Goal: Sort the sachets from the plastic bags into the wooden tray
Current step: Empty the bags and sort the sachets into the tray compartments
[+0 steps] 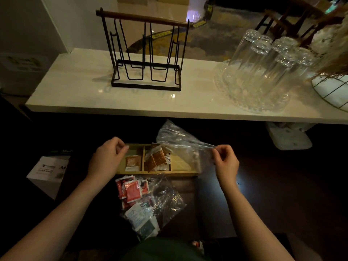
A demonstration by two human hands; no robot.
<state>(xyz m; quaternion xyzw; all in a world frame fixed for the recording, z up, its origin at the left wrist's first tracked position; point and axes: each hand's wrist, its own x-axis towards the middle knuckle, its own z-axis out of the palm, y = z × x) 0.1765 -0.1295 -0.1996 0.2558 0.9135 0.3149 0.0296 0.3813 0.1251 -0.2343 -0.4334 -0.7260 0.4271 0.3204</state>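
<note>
A wooden tray (160,173) with three compartments lies below the counter edge. Its left compartment holds one brown sachet (132,161); the middle one holds a loose pile of brown sachets (157,159). A clear plastic bag (180,140) hangs over the tray's right compartment, and my right hand (225,161) pinches its right edge. My left hand (108,157) rests curled at the tray's left end; I cannot tell whether it holds anything. In front of the tray lies a second plastic bag (165,200) with red sachets (131,190) and white and dark sachets (141,219) spilling from it.
A white counter (94,97) juts out above the tray, carrying a black wire rack (146,53), upturned glasses on a glass plate (261,72) and a wire basket (333,89). A white box (49,172) stands at the left, a white container (288,138) at the right.
</note>
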